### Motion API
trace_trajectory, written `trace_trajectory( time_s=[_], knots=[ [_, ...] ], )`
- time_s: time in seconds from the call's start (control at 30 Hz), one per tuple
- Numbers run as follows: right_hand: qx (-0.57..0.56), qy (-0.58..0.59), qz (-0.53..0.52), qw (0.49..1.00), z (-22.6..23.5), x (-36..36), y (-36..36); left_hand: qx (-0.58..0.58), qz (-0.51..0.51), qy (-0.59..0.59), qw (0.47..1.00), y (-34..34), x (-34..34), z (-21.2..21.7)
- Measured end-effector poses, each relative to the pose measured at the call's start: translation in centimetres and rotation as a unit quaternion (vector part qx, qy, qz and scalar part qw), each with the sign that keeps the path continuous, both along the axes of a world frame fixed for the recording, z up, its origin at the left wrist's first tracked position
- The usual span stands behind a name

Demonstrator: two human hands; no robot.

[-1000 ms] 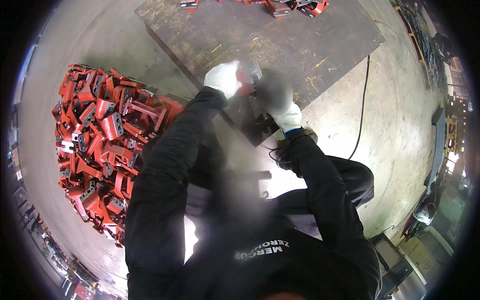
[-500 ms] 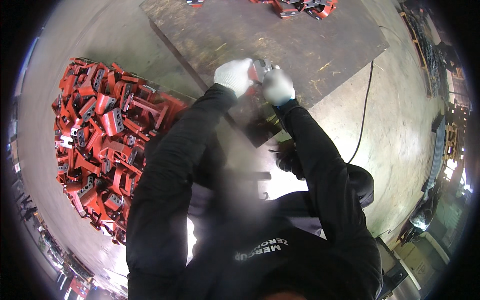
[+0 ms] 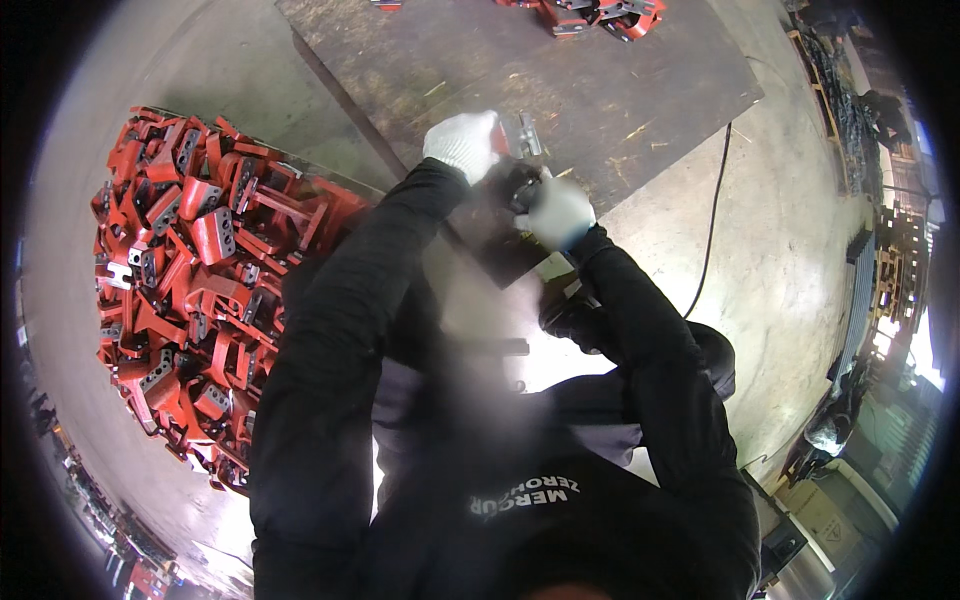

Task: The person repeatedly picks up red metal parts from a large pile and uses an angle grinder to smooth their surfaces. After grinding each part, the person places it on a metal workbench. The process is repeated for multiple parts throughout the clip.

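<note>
My left hand (image 3: 465,145), in a white knit glove, is closed on a red metal bracket (image 3: 501,141) over the dark table top. A grey metal piece (image 3: 529,134) shows just right of the bracket; whether the two are joined cannot be told. My right hand (image 3: 560,213), also gloved in white, is nearer to me and blurred. Its fingers look closed around a dark object (image 3: 522,187) whose kind is too smeared to make out. That object lies close below the bracket.
Left of me a large heap of red metal brackets (image 3: 210,236) fills a bin. More red brackets (image 3: 600,14) lie at the table's far edge (image 3: 680,80). A black cable (image 3: 712,235) runs over the floor on the right. Pallets (image 3: 890,270) stand farther right.
My right hand has moved toward me, away from the bracket, and the dark object now shows beside it. The bracket has turned in my left hand, which stays nearly in place.
</note>
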State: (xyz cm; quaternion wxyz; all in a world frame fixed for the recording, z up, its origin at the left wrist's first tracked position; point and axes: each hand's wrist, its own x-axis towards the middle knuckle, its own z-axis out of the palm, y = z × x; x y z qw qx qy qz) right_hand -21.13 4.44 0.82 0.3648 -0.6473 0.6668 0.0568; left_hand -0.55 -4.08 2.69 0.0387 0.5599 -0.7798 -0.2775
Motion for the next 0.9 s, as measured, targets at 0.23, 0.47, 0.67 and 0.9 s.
trace_trajectory(
  time_s=[0.23, 0.47, 0.67, 0.9],
  knots=[
    [-0.039, -0.024, -0.058, 0.997, -2.8, -3.3, 1.6, -0.047, 0.007, 0.010, 0.999, 0.2, 0.1, -0.9],
    [-0.097, -0.008, -0.134, 0.986, -3.6, -1.3, 1.6, 0.000, 0.007, 0.008, 1.000, 0.0, 0.0, 0.4],
    [-0.088, -0.019, -0.176, 0.980, -3.9, -1.0, -0.2, -0.019, 0.010, 0.003, 1.000, 0.2, -0.2, -0.1],
    [-0.095, 0.001, -0.132, 0.987, -3.8, -0.7, -1.7, -0.023, 0.010, -0.004, 1.000, 0.0, -0.2, -0.4]
  ],
)
